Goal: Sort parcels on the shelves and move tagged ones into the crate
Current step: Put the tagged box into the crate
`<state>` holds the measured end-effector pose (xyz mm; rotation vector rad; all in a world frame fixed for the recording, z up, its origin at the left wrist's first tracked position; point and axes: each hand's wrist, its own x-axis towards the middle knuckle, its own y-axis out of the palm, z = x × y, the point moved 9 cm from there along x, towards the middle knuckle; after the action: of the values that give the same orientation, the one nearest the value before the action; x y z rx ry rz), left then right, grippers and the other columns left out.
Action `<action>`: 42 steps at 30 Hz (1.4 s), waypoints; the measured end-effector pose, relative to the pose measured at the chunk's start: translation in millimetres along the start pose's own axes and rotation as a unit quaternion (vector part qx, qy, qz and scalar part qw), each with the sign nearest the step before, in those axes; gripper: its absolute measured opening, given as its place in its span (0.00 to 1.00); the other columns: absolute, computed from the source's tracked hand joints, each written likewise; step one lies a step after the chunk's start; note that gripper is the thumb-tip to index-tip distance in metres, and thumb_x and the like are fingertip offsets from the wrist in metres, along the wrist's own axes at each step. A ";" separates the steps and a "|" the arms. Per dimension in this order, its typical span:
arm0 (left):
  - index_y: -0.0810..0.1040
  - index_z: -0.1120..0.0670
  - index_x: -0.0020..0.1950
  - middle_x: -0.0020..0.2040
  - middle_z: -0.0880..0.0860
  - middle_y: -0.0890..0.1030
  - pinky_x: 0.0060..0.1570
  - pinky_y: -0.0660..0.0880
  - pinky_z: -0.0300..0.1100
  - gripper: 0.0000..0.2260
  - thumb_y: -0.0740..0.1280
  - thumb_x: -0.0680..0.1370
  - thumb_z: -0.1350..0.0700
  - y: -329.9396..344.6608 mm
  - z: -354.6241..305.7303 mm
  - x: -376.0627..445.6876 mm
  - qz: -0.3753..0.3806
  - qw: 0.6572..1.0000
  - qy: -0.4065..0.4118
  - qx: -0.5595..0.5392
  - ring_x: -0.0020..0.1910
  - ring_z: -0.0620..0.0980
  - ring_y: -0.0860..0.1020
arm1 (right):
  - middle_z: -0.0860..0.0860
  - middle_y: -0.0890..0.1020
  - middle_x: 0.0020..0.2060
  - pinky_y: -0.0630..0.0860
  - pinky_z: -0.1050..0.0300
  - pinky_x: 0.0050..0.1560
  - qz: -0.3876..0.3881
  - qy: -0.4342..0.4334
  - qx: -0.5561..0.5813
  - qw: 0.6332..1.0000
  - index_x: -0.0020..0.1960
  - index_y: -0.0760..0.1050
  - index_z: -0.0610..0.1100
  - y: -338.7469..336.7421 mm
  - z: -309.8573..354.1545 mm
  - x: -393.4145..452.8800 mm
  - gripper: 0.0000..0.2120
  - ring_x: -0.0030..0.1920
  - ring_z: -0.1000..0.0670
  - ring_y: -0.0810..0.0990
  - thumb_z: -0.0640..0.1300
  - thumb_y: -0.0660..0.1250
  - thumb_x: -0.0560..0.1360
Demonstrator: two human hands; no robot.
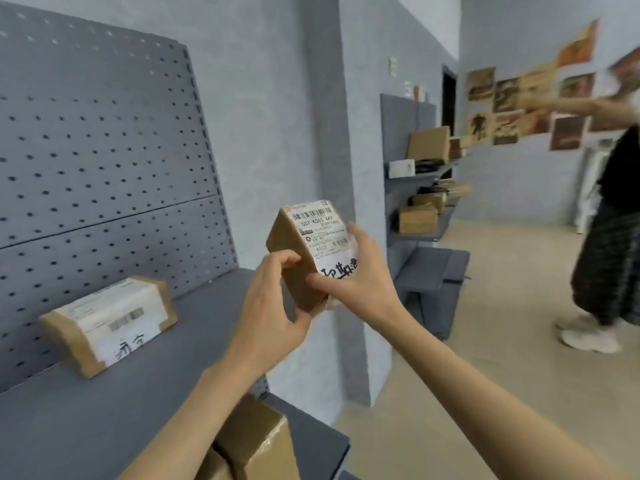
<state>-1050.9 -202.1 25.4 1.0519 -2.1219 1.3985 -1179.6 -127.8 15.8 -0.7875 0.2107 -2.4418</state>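
Note:
I hold a small brown cardboard parcel point(294, 247) upright in the air, past the right end of the grey shelf point(145, 386). Its white shipping label with barcode and handwritten black characters faces me. My left hand point(270, 306) grips its lower left edge, fingers curled over the brown side. On the parcel's right side and bottom, my right hand point(360, 271) grips it, thumb pressed on the label. A second labelled parcel point(107, 322) lies on the shelf at left. No crate is visible.
Behind the shelf rises a grey pegboard panel point(104, 150). Another brown box point(256, 445) sits on a lower shelf under my left forearm. Further right stands a second shelf unit point(426, 202) with several boxes. A person point(613, 220) stands on the floor at far right.

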 end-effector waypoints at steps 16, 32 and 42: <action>0.69 0.53 0.69 0.68 0.55 0.71 0.67 0.61 0.46 0.26 0.68 0.71 0.59 290.7 -453.6 -169.6 0.362 0.855 0.348 -0.130 0.67 0.57 0.65 | 0.49 0.68 0.62 0.64 0.50 0.60 -0.427 0.310 -0.403 0.747 0.73 0.56 0.51 -506.8 -29.9 -473.4 0.43 0.60 0.42 0.65 0.56 0.72 0.64; 0.68 0.49 0.69 0.68 0.56 0.71 0.57 0.69 0.50 0.25 0.67 0.73 0.55 302.4 -878.1 -643.2 0.532 0.624 0.542 -0.184 0.65 0.58 0.69 | 0.47 0.67 0.65 0.65 0.50 0.57 -0.542 0.580 -0.387 0.469 0.75 0.52 0.48 -651.1 111.2 -1078.1 0.48 0.62 0.42 0.63 0.54 0.72 0.62; 0.68 0.51 0.69 0.67 0.60 0.70 0.66 0.65 0.53 0.24 0.67 0.73 0.56 329.9 -1003.0 -850.3 0.599 0.487 0.614 -0.164 0.67 0.60 0.66 | 0.44 0.67 0.65 0.68 0.45 0.63 -0.501 0.709 -0.339 0.363 0.76 0.50 0.45 -667.3 105.2 -1278.7 0.53 0.63 0.40 0.67 0.58 0.64 0.54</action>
<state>-835.7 1092.2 -315.8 -1.5982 -1.4582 1.2216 -570.2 1139.8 -321.0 1.9819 1.9026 -3.1929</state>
